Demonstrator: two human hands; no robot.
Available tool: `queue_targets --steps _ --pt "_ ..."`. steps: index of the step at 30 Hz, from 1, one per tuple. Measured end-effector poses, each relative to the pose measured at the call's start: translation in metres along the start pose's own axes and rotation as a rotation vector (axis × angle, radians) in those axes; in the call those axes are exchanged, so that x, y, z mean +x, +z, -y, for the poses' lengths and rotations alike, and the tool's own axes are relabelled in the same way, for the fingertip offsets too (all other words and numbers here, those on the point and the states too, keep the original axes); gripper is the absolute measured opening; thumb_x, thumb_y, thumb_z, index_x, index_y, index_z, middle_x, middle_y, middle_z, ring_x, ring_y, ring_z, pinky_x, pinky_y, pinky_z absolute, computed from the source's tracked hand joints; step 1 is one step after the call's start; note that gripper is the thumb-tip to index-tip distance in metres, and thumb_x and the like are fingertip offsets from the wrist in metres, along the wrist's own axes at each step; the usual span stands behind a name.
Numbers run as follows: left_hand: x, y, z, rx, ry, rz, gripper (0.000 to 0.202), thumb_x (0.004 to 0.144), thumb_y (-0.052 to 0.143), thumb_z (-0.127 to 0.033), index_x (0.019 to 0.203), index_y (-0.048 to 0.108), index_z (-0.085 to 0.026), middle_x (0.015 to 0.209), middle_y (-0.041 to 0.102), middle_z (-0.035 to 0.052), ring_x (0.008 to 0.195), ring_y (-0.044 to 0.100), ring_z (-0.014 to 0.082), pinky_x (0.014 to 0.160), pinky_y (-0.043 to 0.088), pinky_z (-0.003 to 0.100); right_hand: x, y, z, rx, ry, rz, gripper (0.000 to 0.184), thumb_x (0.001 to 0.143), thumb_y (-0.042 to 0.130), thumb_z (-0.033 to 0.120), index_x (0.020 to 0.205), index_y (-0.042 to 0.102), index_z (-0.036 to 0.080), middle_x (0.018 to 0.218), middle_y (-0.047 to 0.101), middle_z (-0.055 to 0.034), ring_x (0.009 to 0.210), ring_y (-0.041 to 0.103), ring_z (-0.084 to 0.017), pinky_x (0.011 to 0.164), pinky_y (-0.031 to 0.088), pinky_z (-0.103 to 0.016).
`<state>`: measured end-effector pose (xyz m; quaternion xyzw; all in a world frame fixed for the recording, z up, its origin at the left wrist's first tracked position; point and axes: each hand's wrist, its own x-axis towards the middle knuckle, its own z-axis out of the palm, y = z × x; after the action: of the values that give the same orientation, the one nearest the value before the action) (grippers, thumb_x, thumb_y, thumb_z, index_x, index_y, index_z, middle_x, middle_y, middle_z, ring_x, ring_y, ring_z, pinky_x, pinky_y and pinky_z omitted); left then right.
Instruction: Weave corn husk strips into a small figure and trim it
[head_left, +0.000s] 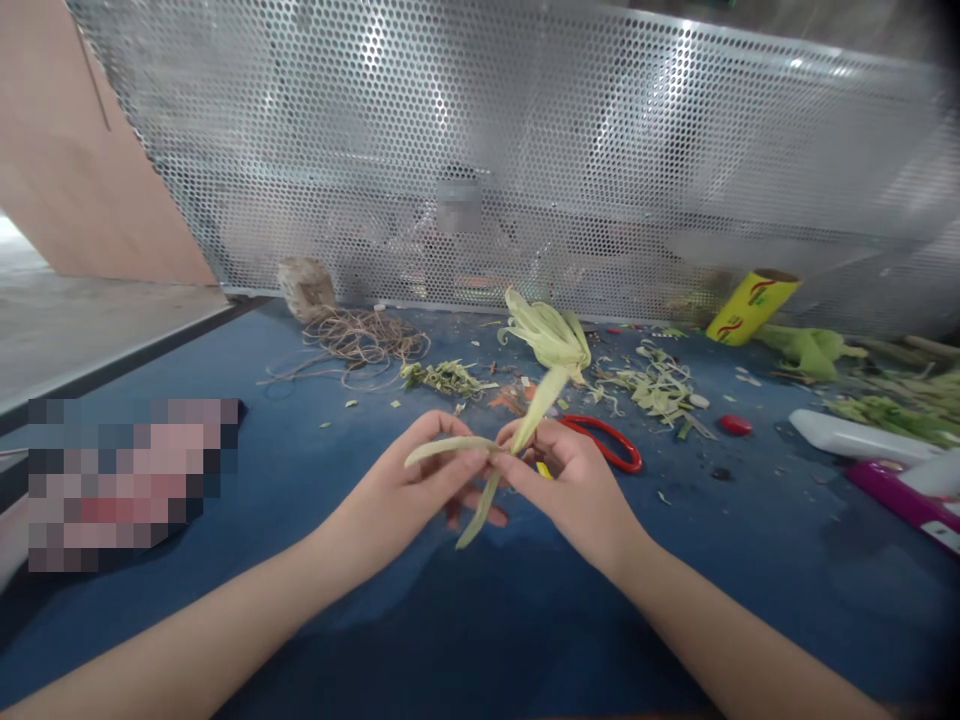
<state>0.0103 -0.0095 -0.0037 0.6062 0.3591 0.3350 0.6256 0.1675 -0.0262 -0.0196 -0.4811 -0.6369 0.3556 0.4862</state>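
Observation:
My left hand (409, 490) and my right hand (574, 480) meet over a blue table (480, 620). Both pinch pale green leaf strips (480, 455) that cross between the fingertips. One strip sticks out to the left from my left fingers, another hangs down between the hands. From my right fingers a long strip rises to a bundle of pale husk leaves (551, 340) fanned out above the hands. Red-handled scissors (607, 445) lie on the table just behind my right hand.
A tangle of brown twine (360, 340) with its spool (306, 288) lies at the back left. Leaf scraps (660, 385) are scattered at the back. A yellow tube (750, 305), a small red object (733, 425), and white and magenta tools (885, 455) sit right. A perforated metal screen (525, 150) closes the back.

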Motion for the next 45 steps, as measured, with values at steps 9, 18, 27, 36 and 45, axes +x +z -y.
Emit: queue_targets --steps 9,18,27,36,45 --pt "-0.001 -0.001 0.002 -0.014 -0.013 -0.026 0.034 0.07 0.066 -0.016 0.092 0.042 -0.02 0.051 0.06 -0.0078 0.054 0.064 0.0134 0.059 0.05 0.023 0.0 0.0 0.001 0.029 0.115 0.063 0.013 0.076 0.055 0.031 0.075 0.059 0.018 0.073 0.06 -0.0005 0.069 0.055 -0.014 0.065 0.043 -0.025" --pt "0.001 0.001 0.005 -0.083 0.02 0.002 0.027 0.068 0.068 -0.015 0.09 0.052 -0.016 0.06 0.068 -0.0016 0.061 0.067 0.0153 0.063 0.051 0.025 0.002 -0.003 -0.001 0.133 0.084 -0.034 0.013 0.074 0.058 0.031 0.071 0.064 0.02 0.074 0.062 -0.0013 0.071 0.057 -0.015 0.065 0.043 -0.027" --pt "0.0 0.006 0.002 -0.053 -0.006 -0.116 0.014 0.066 0.071 -0.023 0.076 0.065 -0.015 0.06 0.068 -0.0017 0.053 0.066 0.0157 0.058 0.051 0.024 -0.003 0.002 0.001 0.143 0.039 0.004 0.016 0.077 0.057 0.03 0.078 0.072 0.025 0.083 0.054 -0.0042 0.087 0.052 -0.018 0.077 0.044 -0.032" --pt "-0.004 0.007 -0.001 0.051 0.009 -0.132 0.013 0.073 0.064 -0.029 0.077 0.068 -0.017 0.07 0.071 0.0023 0.052 0.066 0.0155 0.04 0.035 0.019 -0.001 0.0 -0.004 0.243 0.003 -0.075 0.007 0.072 0.065 0.03 0.073 0.072 0.027 0.089 0.054 -0.0029 0.086 0.054 -0.018 0.078 0.044 -0.033" --pt "-0.005 0.006 -0.002 -0.04 -0.133 -0.029 0.017 0.075 0.063 -0.032 0.081 0.067 -0.017 0.079 0.072 0.0045 0.06 0.068 0.0174 0.041 0.031 0.017 -0.003 -0.003 0.0 0.137 -0.024 -0.105 0.008 0.071 0.065 0.028 0.071 0.072 0.026 0.092 0.055 -0.0033 0.092 0.051 -0.02 0.078 0.042 -0.032"
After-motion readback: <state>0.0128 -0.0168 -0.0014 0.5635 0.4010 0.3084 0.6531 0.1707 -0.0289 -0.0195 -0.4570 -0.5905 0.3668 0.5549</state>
